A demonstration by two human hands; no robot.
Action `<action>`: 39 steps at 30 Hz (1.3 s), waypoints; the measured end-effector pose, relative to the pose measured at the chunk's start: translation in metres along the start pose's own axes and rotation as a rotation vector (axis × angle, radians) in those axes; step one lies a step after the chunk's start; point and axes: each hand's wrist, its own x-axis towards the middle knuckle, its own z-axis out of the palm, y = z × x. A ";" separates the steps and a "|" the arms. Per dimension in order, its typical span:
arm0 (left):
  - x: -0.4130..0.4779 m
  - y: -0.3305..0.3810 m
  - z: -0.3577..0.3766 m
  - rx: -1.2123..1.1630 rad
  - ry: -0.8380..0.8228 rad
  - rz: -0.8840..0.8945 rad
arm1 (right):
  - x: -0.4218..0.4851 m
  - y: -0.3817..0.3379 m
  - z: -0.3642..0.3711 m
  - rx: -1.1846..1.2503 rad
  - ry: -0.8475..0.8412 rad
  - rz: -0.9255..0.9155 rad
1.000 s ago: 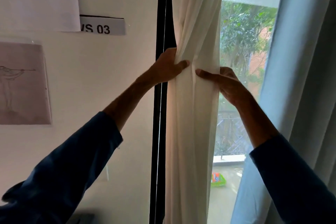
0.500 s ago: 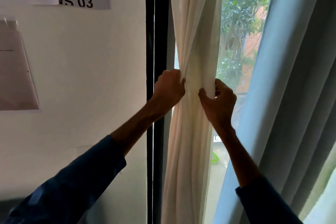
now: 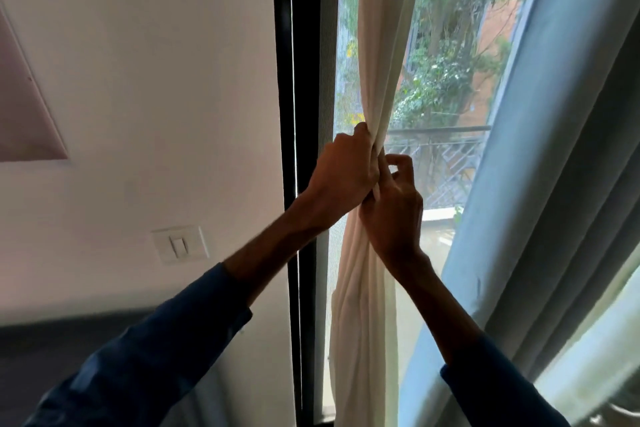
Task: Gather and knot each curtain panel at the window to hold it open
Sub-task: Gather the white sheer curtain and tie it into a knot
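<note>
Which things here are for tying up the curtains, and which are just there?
For the job: cream curtain, gripped by the left hand and right hand; grey-blue curtain, not yet gathered.
Just there: light switch, wall picture, balcony railing outside.

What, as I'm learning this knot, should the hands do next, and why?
Probably slide the right hand down and loop the lower curtain around the bunch: it and the left hand grip the curtain gathered narrow, and no knot shows yet.
</note>
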 end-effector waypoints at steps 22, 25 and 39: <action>-0.126 -0.030 0.094 0.235 -0.301 -0.180 | -0.178 0.027 0.036 0.211 -0.390 0.344; -0.129 -0.028 0.096 0.150 -0.270 -0.223 | -0.179 0.031 0.043 0.199 -0.401 0.353; -0.135 -0.054 0.111 -0.296 -0.565 -0.438 | -0.201 0.056 0.049 0.216 -0.609 0.561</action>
